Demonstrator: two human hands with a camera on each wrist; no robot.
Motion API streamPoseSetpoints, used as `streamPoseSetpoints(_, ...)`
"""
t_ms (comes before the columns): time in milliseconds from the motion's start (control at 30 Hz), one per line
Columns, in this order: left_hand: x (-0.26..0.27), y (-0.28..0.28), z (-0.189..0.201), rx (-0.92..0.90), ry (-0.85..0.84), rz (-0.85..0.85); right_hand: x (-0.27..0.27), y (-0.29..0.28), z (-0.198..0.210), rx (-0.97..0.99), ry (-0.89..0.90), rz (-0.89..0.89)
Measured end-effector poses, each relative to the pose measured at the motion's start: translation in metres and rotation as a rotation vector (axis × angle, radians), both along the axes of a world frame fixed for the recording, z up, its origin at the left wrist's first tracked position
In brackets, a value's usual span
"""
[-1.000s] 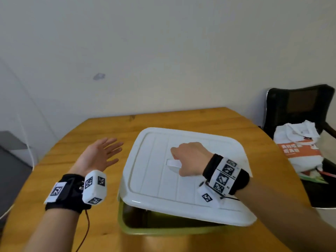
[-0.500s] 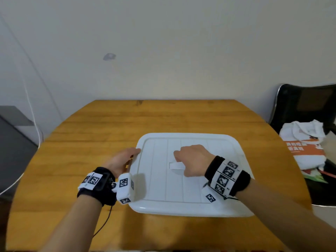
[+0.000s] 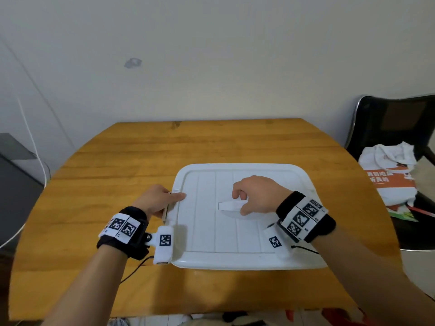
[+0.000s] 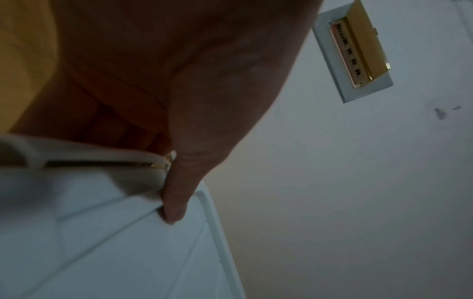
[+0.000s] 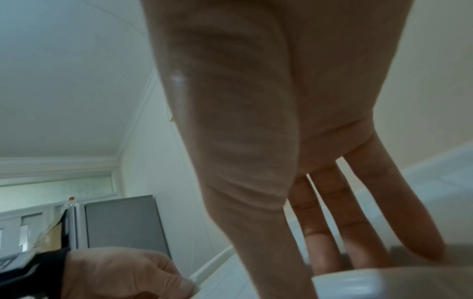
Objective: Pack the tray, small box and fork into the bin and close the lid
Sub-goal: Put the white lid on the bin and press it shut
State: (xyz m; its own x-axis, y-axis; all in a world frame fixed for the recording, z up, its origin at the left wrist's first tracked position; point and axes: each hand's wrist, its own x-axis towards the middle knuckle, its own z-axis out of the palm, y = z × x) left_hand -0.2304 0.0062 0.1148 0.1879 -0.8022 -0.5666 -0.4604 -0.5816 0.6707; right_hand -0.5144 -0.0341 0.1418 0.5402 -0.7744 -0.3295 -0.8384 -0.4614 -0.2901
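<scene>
The white lid (image 3: 235, 236) lies flat over the bin and hides it. No tray, small box or fork shows in any view. My left hand (image 3: 162, 201) grips the lid's left rim, thumb on top and fingers curled under the edge; the left wrist view shows the thumb (image 4: 176, 202) pressing on the lid (image 4: 115, 252). My right hand (image 3: 256, 196) sits over the right end of the lid's central handle (image 3: 227, 206), holding it between thumb and fingers. In the right wrist view the fingers (image 5: 358, 212) reach down behind the handle (image 5: 350, 283).
The bin stands on a round wooden table (image 3: 141, 161) against a pale wall. A black chair (image 3: 400, 118) at the right carries a white and orange bag (image 3: 395, 175). A grey cabinet (image 3: 14, 184) and a white cable (image 3: 35, 147) are at the left.
The lid has come down from tilted, with the green bin showing under it, to flat. My left hand has moved from the table to the lid's left rim and gripped it.
</scene>
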Motion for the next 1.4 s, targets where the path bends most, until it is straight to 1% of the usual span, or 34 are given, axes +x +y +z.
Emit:
streamPoseSetpoints(200, -0.006, -0.003, 0.006, -0.013, -0.126, -0.096, -0.010, 0.007, 0.007, 0.075, -0.057, -0.047)
streamPoseSetpoints(300, -0.007, -0.004, 0.007, -0.009, -0.136, -0.090, -0.020, 0.014, 0.019, 0.112, -0.154, -0.156)
streamPoseSetpoints(400, -0.006, -0.001, 0.006, -0.040, -0.125, -0.078, -0.039, 0.017, 0.022, 0.072, -0.308, -0.372)
streamPoseSetpoints(467, -0.006, 0.002, 0.003, -0.071, -0.117, -0.070, -0.054, 0.018, 0.019, 0.005, -0.393, -0.587)
streamPoseSetpoints(500, -0.006, 0.003, 0.002, -0.083, -0.112, -0.066, -0.060, 0.019, 0.017, -0.024, -0.406, -0.697)
streamPoseSetpoints(533, -0.007, 0.004, 0.002, -0.090, -0.107, -0.061, -0.067, 0.020, 0.014, -0.043, -0.394, -0.794)
streamPoseSetpoints(600, -0.008, 0.004, 0.002, -0.095, -0.089, -0.058, -0.080, 0.023, 0.005, -0.042, -0.306, -0.933)
streamPoseSetpoints(667, -0.008, 0.004, 0.002, -0.099, -0.076, -0.059, -0.092, 0.023, -0.004, 0.015, -0.240, -1.028)
streamPoseSetpoints(767, -0.006, 0.004, 0.003, -0.081, -0.070, -0.062, -0.103, 0.024, -0.009, 0.154, -0.242, -1.152)
streamPoseSetpoints(833, -0.004, 0.003, 0.003, -0.075, -0.061, -0.067, -0.109, 0.026, -0.010, 0.206, -0.245, -1.190)
streamPoseSetpoints(933, -0.004, 0.003, 0.003, -0.079, -0.060, -0.073, -0.115, 0.027, -0.008, 0.216, -0.228, -1.224)
streamPoseSetpoints(1067, -0.005, 0.003, 0.003, -0.078, -0.060, -0.076, -0.118, 0.026, -0.005, 0.140, -0.157, -1.200)
streamPoseSetpoints(1233, -0.006, 0.003, 0.003, -0.087, -0.066, -0.080, -0.120, 0.026, -0.006, 0.085, -0.192, -1.211)
streamPoseSetpoints(1400, -0.006, 0.003, 0.004, -0.087, -0.071, -0.100, -0.114, 0.023, -0.002, -0.003, -0.126, -1.165)
